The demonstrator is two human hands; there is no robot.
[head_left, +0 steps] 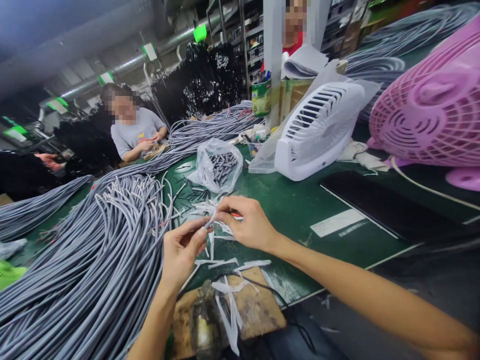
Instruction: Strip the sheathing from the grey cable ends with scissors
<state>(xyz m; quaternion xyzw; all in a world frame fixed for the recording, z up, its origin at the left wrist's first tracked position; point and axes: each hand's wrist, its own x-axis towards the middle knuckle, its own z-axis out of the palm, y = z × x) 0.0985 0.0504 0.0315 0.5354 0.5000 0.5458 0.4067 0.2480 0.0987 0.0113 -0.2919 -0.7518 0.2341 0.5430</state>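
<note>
Green workbench (300, 206), crowded. Heap of gray cables (101, 250) covers its left side, running right up beside the left forearm; a sleeve of loose ends could snag on the arm and drag neighbours along if it swings left.

Pink fan (427, 100) at far right, pale cord (431, 187) trailing over the bench; a catch on that cord might tug the fan. White fan (318, 130) nearer the middle, tilted; if running (cannot tell), its draught could scatter light scraps.

Wooden board (262, 310) at the near edge, a grimy metal fixture (204, 325) on it, strips draped across; these could foul whatever is set down there.

Clear plastic bag (202, 165) just beyond the hands, its mouth gaping; a knock from the knuckles would likely spill it.

Left hand (183, 252) and right hand (245, 222) nearly touching, each closed to a thumb-and-finger pinch on one gray cable end (208, 223), held above the bench. Small target, fingertips crowding it: uneven pull might slip the grip or nick the wires.

White strips (225, 262) litter the surface below. Short gray tubes (223, 167) in the bag, easily lost among such litter.
</note>
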